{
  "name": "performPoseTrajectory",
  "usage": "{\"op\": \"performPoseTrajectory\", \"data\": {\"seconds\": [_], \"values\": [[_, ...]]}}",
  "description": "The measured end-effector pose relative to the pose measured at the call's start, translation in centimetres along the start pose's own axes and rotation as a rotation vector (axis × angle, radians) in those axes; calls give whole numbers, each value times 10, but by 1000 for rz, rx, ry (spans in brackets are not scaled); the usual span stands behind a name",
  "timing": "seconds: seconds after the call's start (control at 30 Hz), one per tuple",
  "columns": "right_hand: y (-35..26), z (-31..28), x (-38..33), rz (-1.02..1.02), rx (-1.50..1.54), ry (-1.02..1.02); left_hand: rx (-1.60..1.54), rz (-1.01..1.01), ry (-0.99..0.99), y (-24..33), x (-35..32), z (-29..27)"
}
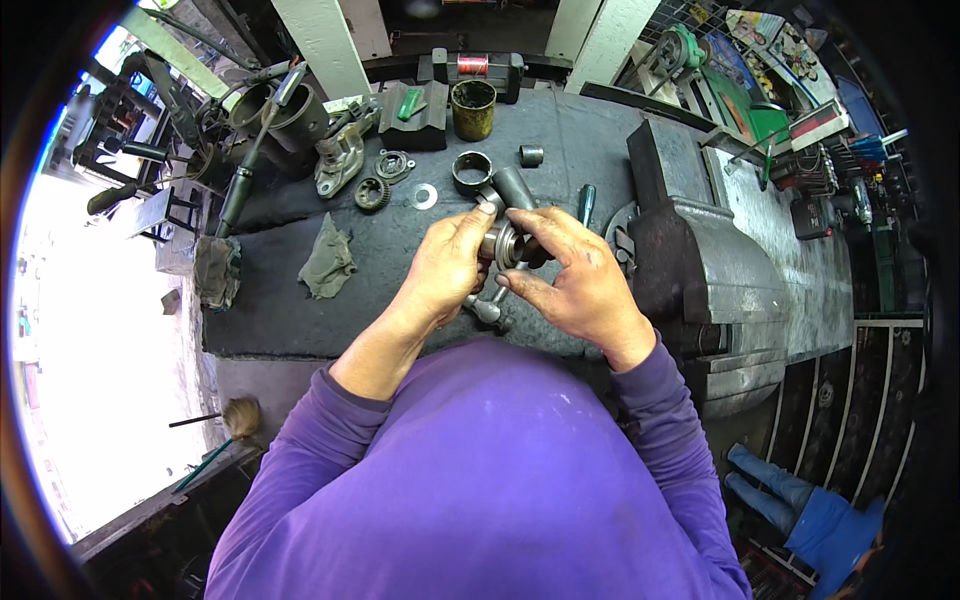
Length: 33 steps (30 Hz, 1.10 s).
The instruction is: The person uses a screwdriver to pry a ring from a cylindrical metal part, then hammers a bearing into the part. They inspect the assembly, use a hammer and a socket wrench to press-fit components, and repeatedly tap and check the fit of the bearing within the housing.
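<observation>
Over the dark workbench, my left hand (446, 264) is closed around a short metal shaft part with a ringed end (507, 243). My right hand (582, 272) curves its thumb and fingers about the ringed end, its fingertips hiding some of it. Just beyond my hands lie a grey metal tube (514, 187) and a dark open ring (472, 172). A shiny rounded metal piece (486, 311) shows beneath my hands, mostly covered. Farther off are a small bushing (532, 155), a flat washer (425, 196) and a toothed gear (373, 194).
A large bench vise (720, 255) takes up the right side, with a screwdriver (587, 203) left of it. A grey rag (328, 258) lies left. At the back stand a grimy yellow can (473, 110) and a metal block (414, 125). Another person (825, 520) is at lower right.
</observation>
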State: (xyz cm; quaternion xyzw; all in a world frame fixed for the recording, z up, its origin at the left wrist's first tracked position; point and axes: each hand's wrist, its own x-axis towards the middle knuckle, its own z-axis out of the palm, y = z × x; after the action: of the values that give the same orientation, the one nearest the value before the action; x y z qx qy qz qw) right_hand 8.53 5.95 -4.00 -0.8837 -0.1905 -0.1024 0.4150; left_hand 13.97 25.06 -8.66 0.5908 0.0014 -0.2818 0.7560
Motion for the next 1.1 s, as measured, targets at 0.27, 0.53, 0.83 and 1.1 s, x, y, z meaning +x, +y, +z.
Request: {"op": "performPoseTrajectory", "data": {"seconds": [0.27, 0.53, 0.83, 1.1], "values": [[10, 16, -8, -87, -57, 172, 398, 370, 210, -7, 4, 9], [6, 24, -12, 348, 515, 155, 467, 694, 293, -19, -2, 22], [3, 2, 1, 135, 194, 7, 243, 508, 282, -12, 1, 18], [-4, -16, 4, 361, 45, -131, 99, 373, 243, -11, -1, 16]]}}
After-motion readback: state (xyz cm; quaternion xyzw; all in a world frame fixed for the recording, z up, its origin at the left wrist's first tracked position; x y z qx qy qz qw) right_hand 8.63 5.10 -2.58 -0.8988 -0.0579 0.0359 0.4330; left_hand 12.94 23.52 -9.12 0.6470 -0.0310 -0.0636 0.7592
